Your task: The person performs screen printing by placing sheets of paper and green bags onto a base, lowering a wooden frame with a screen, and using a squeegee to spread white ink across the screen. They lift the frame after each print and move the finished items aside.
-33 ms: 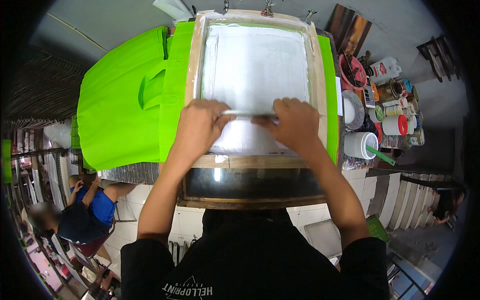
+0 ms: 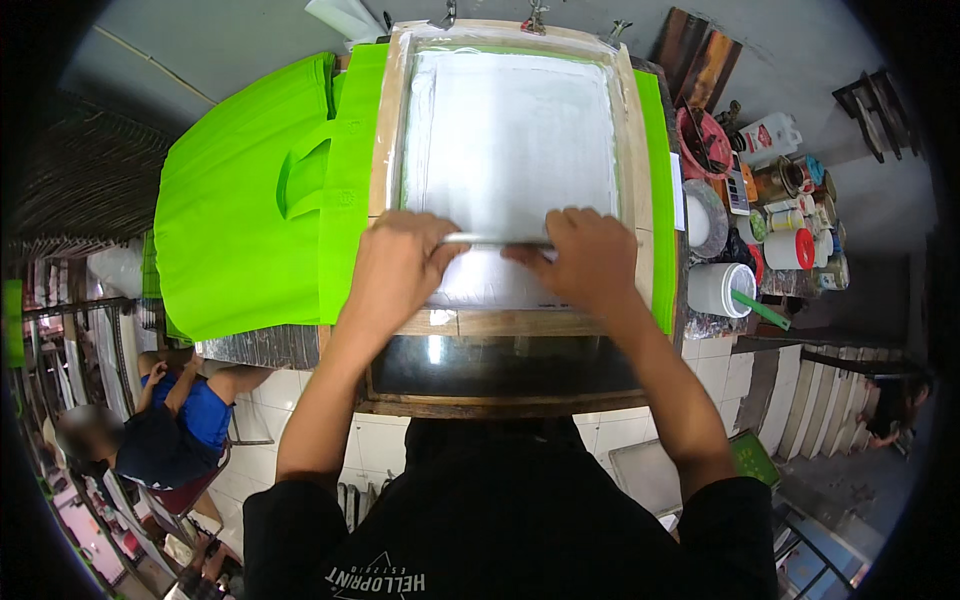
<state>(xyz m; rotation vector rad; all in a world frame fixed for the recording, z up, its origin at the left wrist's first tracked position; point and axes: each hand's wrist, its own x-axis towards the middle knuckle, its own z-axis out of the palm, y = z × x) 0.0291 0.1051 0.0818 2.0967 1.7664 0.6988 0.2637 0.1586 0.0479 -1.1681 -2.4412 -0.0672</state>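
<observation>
A squeegee [image 2: 497,240] lies crosswise over a wooden-framed printing screen [image 2: 640,180], its pale bar showing between my hands. My left hand [image 2: 400,258] is closed on its left end and my right hand [image 2: 590,255] on its right end, thumbs on the near side. White ink [image 2: 510,130] coats the mesh beyond the bar. Bright green fabric [image 2: 662,200] shows under the frame at both sides. The squeegee's blade is hidden from me.
To the left lies a stack of green bags [image 2: 240,220]. Metal clamps [image 2: 535,18] sit at the screen's far edge. On the right are a white tub [image 2: 720,290] with a green-handled tool, a pink basin [image 2: 705,145] and several jars. A person [image 2: 175,430] sits at lower left.
Both hands have drawn the squeegee a little toward me over the screen. The screen and the green bags have stayed put.
</observation>
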